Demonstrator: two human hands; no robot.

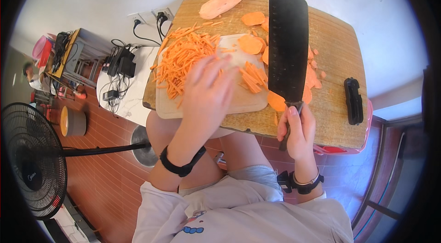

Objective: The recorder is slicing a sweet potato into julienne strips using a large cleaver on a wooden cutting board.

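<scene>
In my right hand (299, 129) is the handle of a black-bladed cleaver (288, 43), its blade raised over orange slices at the right of a white cutting board (241, 105). My left hand (210, 84), blurred and with fingers spread, hovers over the board beside a heap of orange root-vegetable shreds (186, 56). Whether it touches any shreds cannot be told. A small bundle of cut strips (253, 77) lies between my hands. Round slices (250, 44) lie behind it, partly hidden by the blade. A peeled root vegetable (224, 1) rests at the back of the wooden board (334, 53).
A black plastic object (353, 101) lies on the wooden board's right side. Power adapters and cables (119, 65) sit on a marble-patterned surface at left. A standing fan (32, 160) is at far left, with a bin (73, 121) behind it. Another person (38, 79) is in the background.
</scene>
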